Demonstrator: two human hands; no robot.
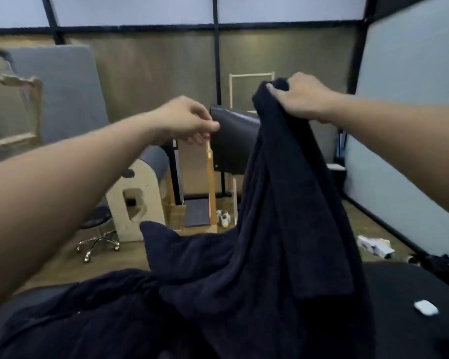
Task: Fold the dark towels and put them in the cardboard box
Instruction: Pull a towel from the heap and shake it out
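Towel: dark navy towel [283,190] lifted above the black table [405,288], hanging from its top corner, lower part draped onto the table.
Right hand: right hand [298,95] raised over the table, fingers curled tight round the towel's top corner.
Left hand: left hand [189,120] high over the table's left part, fingers loosely curled, holding nothing, apart from the towel.
Pile: dark towel pile [101,307] heaped on the table's near left.
Case: small white case [425,307] on the table's right side.
Stool: wheeled stool [99,224] on the floor beyond the table's left end.
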